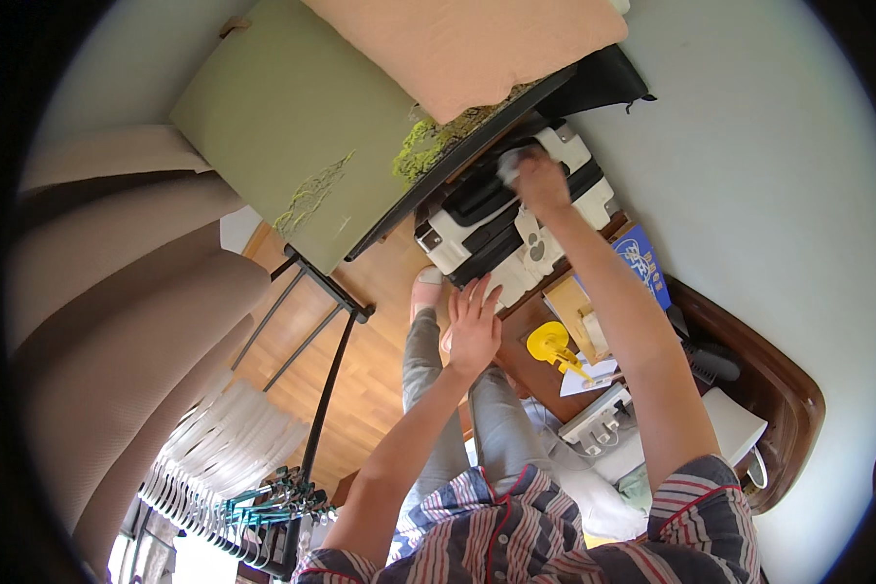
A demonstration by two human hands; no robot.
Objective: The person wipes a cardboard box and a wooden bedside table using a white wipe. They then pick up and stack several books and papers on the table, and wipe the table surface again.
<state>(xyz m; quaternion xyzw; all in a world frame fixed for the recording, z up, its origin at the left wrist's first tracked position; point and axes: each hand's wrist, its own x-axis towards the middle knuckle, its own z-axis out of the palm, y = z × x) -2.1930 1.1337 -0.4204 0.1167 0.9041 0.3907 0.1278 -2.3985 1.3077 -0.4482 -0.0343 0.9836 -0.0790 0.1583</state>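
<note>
A white-and-black hard-shell suitcase [515, 271] is before me, beside a dark-edged green surface. My right hand [542, 179] reaches over its far part and grips a pale greyish cloth [509, 166], blurred and mostly covered by the fingers. Near the suitcase's closer corner is my left hand [474, 325], palm down with its fingers apart and nothing in them. Whether those fingertips touch the case, I cannot tell. A black handle [482, 198] runs along the suitcase's upper side.
A peach pillow or cushion [474, 44] lies on the green tree-print surface [299, 139]. At right, a wooden cabinet [522, 343] bears a yellow object [547, 342], a blue box [639, 259] and a power strip [595, 417]. A black rack [328, 379] with several white hangers [226, 438] stands left.
</note>
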